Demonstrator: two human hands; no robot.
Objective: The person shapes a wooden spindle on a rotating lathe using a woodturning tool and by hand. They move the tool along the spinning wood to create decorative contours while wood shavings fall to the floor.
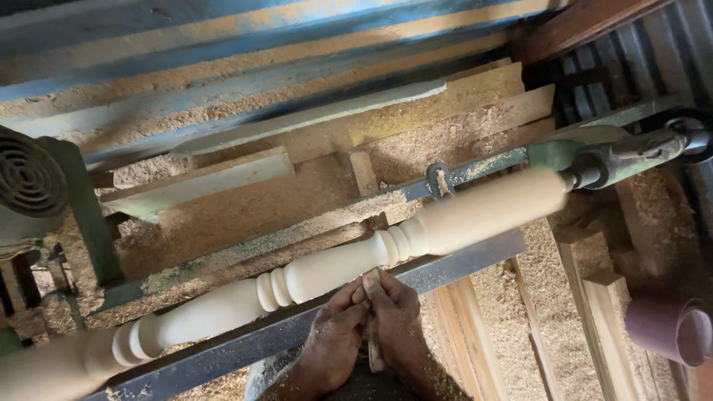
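A long pale wooden spindle (475, 212) with turned beads and coves sits mounted on a lathe, running from lower left to upper right. My left hand (334, 338) and my right hand (394, 315) are pressed together just below its middle. Between them they pinch a narrow strip, probably sandpaper or a thin tool (371, 286), whose upper end touches the spindle near a bead; its lower end hangs down between my wrists. Both hands are dusted with sawdust.
A grey steel tool rest bar (460, 260) runs under the spindle. The green tailstock (616, 156) holds the spindle's right end. A motor with a vented cover (26, 182) is at left. Sawdust covers planks behind; wooden slats (572, 297) lie at lower right.
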